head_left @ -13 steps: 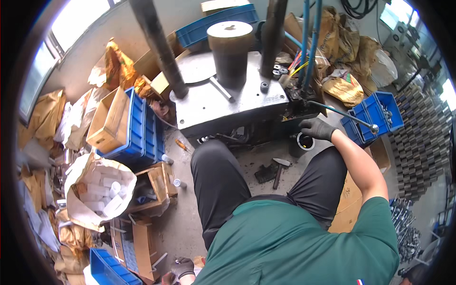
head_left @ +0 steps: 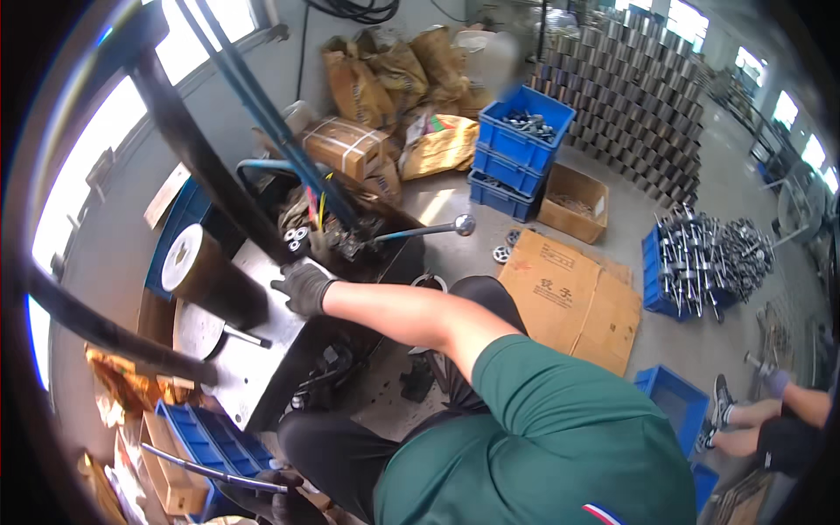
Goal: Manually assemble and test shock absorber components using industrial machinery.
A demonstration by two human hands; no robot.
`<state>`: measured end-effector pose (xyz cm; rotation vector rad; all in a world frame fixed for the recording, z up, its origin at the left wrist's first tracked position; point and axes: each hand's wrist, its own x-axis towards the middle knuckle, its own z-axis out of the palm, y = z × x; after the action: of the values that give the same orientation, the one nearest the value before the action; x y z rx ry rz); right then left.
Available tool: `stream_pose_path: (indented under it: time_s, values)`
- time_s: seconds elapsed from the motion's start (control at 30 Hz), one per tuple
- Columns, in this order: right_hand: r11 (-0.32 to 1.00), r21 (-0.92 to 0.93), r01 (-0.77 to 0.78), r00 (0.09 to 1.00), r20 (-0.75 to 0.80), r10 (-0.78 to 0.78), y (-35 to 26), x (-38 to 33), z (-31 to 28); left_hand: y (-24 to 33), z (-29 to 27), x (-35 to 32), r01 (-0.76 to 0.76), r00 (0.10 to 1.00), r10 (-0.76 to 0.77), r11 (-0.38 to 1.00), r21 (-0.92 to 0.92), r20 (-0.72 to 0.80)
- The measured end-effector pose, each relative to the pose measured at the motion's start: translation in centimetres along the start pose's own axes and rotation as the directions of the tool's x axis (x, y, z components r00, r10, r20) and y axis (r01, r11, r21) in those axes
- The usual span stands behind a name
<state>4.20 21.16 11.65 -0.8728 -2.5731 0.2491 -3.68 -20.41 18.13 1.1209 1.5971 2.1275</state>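
Note:
My right hand, in a dark grey glove, lies with fingers spread on the steel plate of a press-like machine, just right of a dark upright cylinder. A lever with a round knob sticks out of the machine beyond my forearm. My left hand, also gloved, is low at the bottom edge beside my knee and grips a thin metal rod that runs over a blue tray. Part of that hand is cut off by the frame.
Stacked blue crates of metal parts, an open cardboard box and flattened cardboard lie on the floor. A blue crate of shiny parts and rows of metal cylinders stand right. Another person's legs show at lower right, brown sacks behind.
The view has swung to the right, so the machine now lies at the left. My right hand has moved from near the lever side onto the steel plate.

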Motion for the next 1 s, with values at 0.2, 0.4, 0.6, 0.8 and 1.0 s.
stream_pose_path:
  time_s: [0.2,0.4,0.6,0.8,1.0]
  values:
    - [0.983,-0.174,0.057,0.994,0.101,-0.04,-3.0,3.5,2.3,-4.4,5.4,11.4,0.349,0.934,-0.354,0.873,-0.34,0.05]
    - [0.967,-0.208,0.149,0.974,-0.138,-0.18,-0.8,4.4,6.7,-13.1,10.2,8.4,0.027,0.978,-0.016,0.998,-0.05,0.208]
    - [0.916,0.392,-0.088,0.927,-0.305,0.22,0.2,1.0,6.1,-16.3,9.5,6.9,-0.301,0.829,0.236,0.952,0.048,0.507]
    - [-0.531,0.846,-0.038,0.811,0.337,0.479,-4.0,-5.9,-1.0,-17.6,10.3,5.3,-0.525,0.509,0.246,0.848,0.071,0.825]
    - [-0.713,0.659,0.24,0.759,0.33,0.561,-1.3,-10.1,-2.5,-18.2,12.7,3.8,-0.594,0.349,0.146,0.799,0.098,0.926]
